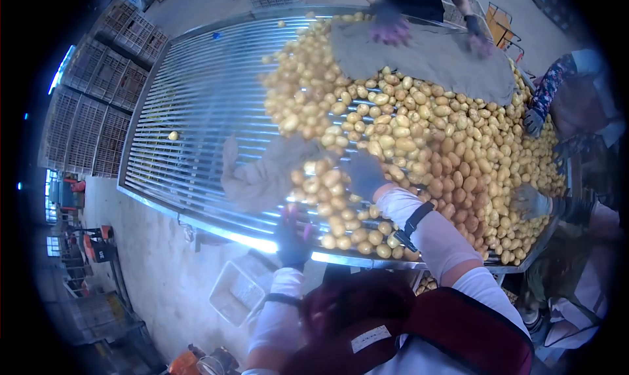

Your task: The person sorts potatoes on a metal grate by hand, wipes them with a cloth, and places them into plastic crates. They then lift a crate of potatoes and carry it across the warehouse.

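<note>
Yellow-brown potatoes (pixel 406 129) cover the right part of a slatted metal table (pixel 196 100). My right hand (pixel 363 175), in a grey glove, lies over the potatoes near the end of a crumpled grey cloth (pixel 262 168); its fingers are blurred. Near the table's front edge is my left hand (pixel 295 237), in a dark glove with pinkish fingertips, just below that cloth. The left fingers are smeared, and whether they touch the cloth is unclear. Both sleeves are white with dark wrist straps.
Across the table, a person's gloved hands (pixel 391 31) rest on a larger grey cloth (pixel 426 57). At the right, co-workers' gloved hands (pixel 534 121) touch potatoes. A white crate (pixel 239 290) stands on the floor below the front edge. Stacked crates (pixel 88 126) line the left.
</note>
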`<action>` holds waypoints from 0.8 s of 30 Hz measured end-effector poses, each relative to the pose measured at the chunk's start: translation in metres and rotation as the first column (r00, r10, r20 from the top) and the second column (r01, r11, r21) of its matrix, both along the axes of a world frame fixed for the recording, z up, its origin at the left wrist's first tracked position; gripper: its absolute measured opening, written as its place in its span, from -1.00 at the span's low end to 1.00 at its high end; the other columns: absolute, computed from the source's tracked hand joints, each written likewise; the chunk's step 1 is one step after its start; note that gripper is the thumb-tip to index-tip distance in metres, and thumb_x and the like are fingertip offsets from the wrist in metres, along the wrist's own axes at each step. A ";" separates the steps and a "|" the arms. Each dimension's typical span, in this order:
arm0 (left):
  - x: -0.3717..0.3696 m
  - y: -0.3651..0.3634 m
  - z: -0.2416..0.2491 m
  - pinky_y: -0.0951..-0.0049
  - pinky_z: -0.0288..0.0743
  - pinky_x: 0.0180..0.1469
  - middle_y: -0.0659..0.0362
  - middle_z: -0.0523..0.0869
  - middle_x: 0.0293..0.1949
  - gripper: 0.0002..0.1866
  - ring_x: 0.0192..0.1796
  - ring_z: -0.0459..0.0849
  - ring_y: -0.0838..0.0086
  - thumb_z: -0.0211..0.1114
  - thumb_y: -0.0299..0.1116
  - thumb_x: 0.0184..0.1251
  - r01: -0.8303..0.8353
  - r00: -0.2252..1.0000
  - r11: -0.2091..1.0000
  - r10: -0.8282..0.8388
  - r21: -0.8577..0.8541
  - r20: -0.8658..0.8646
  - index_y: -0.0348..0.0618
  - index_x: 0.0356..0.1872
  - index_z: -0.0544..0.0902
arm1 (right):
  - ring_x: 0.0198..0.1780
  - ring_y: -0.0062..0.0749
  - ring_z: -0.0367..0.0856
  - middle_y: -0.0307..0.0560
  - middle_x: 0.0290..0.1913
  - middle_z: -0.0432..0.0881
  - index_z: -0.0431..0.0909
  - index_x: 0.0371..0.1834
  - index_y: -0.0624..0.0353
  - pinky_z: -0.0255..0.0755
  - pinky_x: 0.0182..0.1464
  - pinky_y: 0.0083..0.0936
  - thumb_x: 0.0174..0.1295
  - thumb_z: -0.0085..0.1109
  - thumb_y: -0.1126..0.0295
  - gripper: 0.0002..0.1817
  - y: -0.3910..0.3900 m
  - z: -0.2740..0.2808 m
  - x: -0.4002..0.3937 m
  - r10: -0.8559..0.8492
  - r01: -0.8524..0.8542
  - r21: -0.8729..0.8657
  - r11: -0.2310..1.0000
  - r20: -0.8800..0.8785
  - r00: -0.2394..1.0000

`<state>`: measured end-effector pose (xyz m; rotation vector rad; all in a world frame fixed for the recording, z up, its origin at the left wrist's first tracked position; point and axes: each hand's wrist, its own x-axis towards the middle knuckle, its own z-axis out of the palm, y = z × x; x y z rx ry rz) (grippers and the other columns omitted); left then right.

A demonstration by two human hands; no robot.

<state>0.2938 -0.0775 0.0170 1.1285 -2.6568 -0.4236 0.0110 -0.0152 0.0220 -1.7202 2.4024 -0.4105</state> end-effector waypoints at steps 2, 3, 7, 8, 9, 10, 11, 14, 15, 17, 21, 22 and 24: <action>0.004 -0.001 -0.003 0.08 0.25 0.43 0.00 0.27 0.49 -0.26 0.46 0.31 0.07 0.34 -0.16 0.29 0.016 0.999 1.000 -0.016 0.005 -0.034 0.01 0.50 0.29 | 0.13 -0.10 0.52 -0.05 0.01 0.58 0.61 0.11 -0.05 0.39 0.12 -0.13 0.18 0.13 0.31 -0.61 0.005 0.015 -0.003 -0.025 0.007 0.142 0.990 0.124 0.992; 0.005 -0.002 -0.005 0.07 0.25 0.43 -0.01 0.26 0.49 -0.25 0.46 0.31 0.06 0.34 -0.16 0.29 0.027 0.997 1.000 -0.027 0.006 -0.072 0.00 0.49 0.29 | 0.10 -0.08 0.52 -0.05 0.00 0.58 0.58 0.14 -0.08 0.40 0.09 -0.12 0.15 0.17 0.27 -0.57 0.006 0.010 -0.002 -0.015 0.008 0.073 0.997 0.093 0.996; 0.001 0.002 0.001 0.03 0.25 0.42 -0.07 0.24 0.49 -0.27 0.47 0.28 0.00 0.34 -0.16 0.30 -0.017 0.995 0.989 0.031 0.150 -0.092 -0.06 0.48 0.30 | 0.06 -0.12 0.56 -0.06 -0.02 0.60 0.54 0.21 -0.13 0.45 0.04 -0.14 0.18 0.18 0.23 -0.54 0.017 0.007 0.030 -0.023 0.024 -0.034 0.999 0.042 0.999; 0.001 0.002 -0.001 0.00 0.25 0.42 -0.08 0.23 0.50 -0.27 0.47 0.27 -0.02 0.34 -0.16 0.30 -0.012 0.997 0.991 0.023 0.136 -0.080 -0.05 0.47 0.31 | 0.06 -0.16 0.57 -0.07 -0.01 0.60 0.55 0.20 -0.12 0.45 0.04 -0.16 0.23 0.15 0.25 -0.57 0.015 0.014 0.035 -0.036 0.037 -0.028 0.999 0.040 0.999; 0.002 0.000 -0.006 -0.02 0.24 0.42 -0.09 0.22 0.50 -0.27 0.47 0.26 -0.05 0.34 -0.15 0.29 -0.006 0.997 0.993 0.014 0.119 -0.070 -0.04 0.47 0.32 | 0.05 -0.15 0.59 -0.06 -0.01 0.61 0.54 0.22 -0.12 0.46 0.03 -0.16 0.25 0.14 0.25 -0.57 0.014 0.015 0.035 -0.029 0.029 0.012 1.000 0.033 0.999; 0.004 -0.001 -0.013 -0.04 0.23 0.42 -0.11 0.21 0.50 -0.28 0.47 0.25 -0.07 0.34 -0.14 0.29 0.001 0.998 0.995 0.005 0.103 -0.059 -0.03 0.46 0.33 | 0.03 -0.15 0.60 -0.05 -0.02 0.61 0.52 0.24 -0.12 0.47 0.03 -0.16 0.26 0.13 0.26 -0.56 0.012 0.015 0.035 -0.024 0.022 0.053 0.998 0.029 0.999; 0.007 -0.004 -0.025 -0.06 0.22 0.42 -0.11 0.20 0.50 -0.27 0.47 0.24 -0.09 0.34 -0.13 0.28 0.009 0.998 0.991 0.000 0.135 -0.067 -0.01 0.46 0.34 | 0.02 -0.14 0.61 -0.05 -0.02 0.61 0.51 0.25 -0.12 0.48 0.02 -0.16 0.27 0.12 0.26 -0.56 0.011 0.013 0.036 -0.019 0.017 0.096 0.995 0.026 0.999; 0.011 -0.015 -0.046 -0.10 0.18 0.43 -0.13 0.19 0.50 -0.27 0.48 0.22 -0.13 0.36 -0.10 0.25 0.112 0.994 0.984 -0.108 0.138 -0.032 0.02 0.45 0.36 | -0.03 -0.09 0.63 -0.02 -0.04 0.61 0.53 0.22 -0.12 0.52 -0.04 -0.14 0.23 0.16 0.28 -0.56 0.008 -0.016 0.028 -0.102 0.090 0.062 0.994 0.220 0.970; 0.009 -0.020 -0.036 -0.11 0.17 0.44 -0.13 0.19 0.50 -0.27 0.48 0.21 -0.14 0.36 -0.09 0.23 0.195 0.980 0.977 -0.198 0.080 0.023 0.04 0.45 0.37 | -0.01 -0.08 0.63 0.00 -0.03 0.62 0.52 0.23 -0.11 0.52 -0.01 -0.15 0.24 0.16 0.29 -0.56 0.007 -0.002 0.038 -0.169 0.192 -0.047 0.980 0.299 0.939; 0.011 -0.039 -0.035 -0.11 0.17 0.44 -0.13 0.20 0.50 -0.27 0.48 0.21 -0.14 0.37 -0.08 0.22 0.317 0.948 0.947 -0.316 -0.059 0.027 0.05 0.44 0.38 | 0.02 -0.06 0.64 0.04 0.00 0.63 0.52 0.24 -0.08 0.53 0.04 -0.18 0.26 0.17 0.30 -0.56 0.010 0.027 0.059 -0.270 0.408 -0.244 0.880 0.452 0.851; 0.019 -0.097 -0.066 -0.14 0.20 0.43 -0.15 0.30 0.43 -0.36 0.46 0.25 -0.17 0.41 -0.14 0.17 0.428 0.868 0.874 -0.468 -0.230 -0.166 0.06 0.33 0.49 | 0.01 -0.01 0.65 0.08 0.03 0.63 0.52 0.19 -0.06 0.53 0.02 -0.15 0.23 0.18 0.31 -0.58 -0.012 -0.008 0.122 -0.142 0.251 -0.240 0.938 0.393 0.908; 0.022 -0.108 -0.047 -0.15 0.21 0.42 -0.15 0.32 0.42 -0.38 0.45 0.26 -0.18 0.42 -0.16 0.16 0.468 0.853 0.867 -0.493 -0.171 -0.170 0.05 0.30 0.51 | 0.00 -0.01 0.66 0.08 0.02 0.64 0.54 0.16 -0.06 0.53 0.01 -0.13 0.23 0.17 0.30 -0.61 -0.023 -0.003 0.132 -0.229 0.300 -0.166 0.940 0.346 0.910; 0.024 -0.117 -0.030 -0.16 0.22 0.41 -0.15 0.35 0.38 -0.43 0.44 0.27 -0.19 0.44 -0.24 0.13 0.519 0.821 0.844 -0.536 -0.137 -0.193 -0.02 0.22 0.56 | -0.03 -0.01 0.67 0.07 -0.02 0.67 0.57 0.10 -0.06 0.52 -0.02 -0.09 0.24 0.14 0.28 -0.66 -0.045 0.007 0.147 -0.379 0.395 -0.017 0.919 0.243 0.893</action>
